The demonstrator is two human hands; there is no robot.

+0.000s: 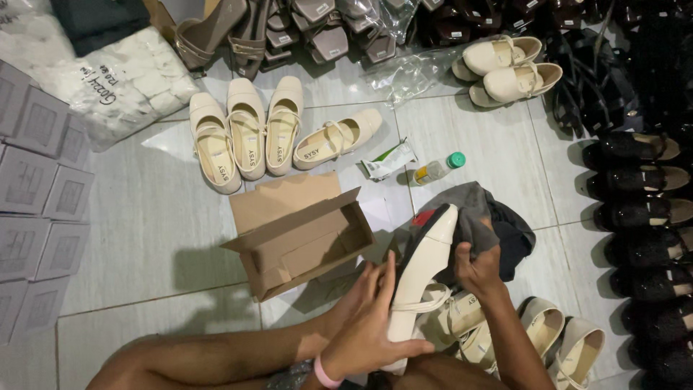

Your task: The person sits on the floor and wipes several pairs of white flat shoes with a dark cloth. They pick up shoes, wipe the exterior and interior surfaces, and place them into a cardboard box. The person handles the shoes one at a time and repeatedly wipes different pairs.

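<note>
Tiled floor (144, 217) crowded with shoes; left hand (361, 325) wraps its fingers round a cream shoe (426, 267) above the lap; right hand (476, 271) pinches a grey cloth (476, 213) against it; cardboard box (303, 235) open, empty; four cream shoes (274, 133) lined up beyond, more unboxed by the knee.

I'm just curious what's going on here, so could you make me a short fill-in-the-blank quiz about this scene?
1. Both hands hold a cream ____, the left hand at its strap end.
2. The right hand presses a grey ____ against it.
3. The cardboard box on the floor lies ____.
4. The small bottle has a ____ cap.

Missing words: shoe; cloth; open; green
</note>
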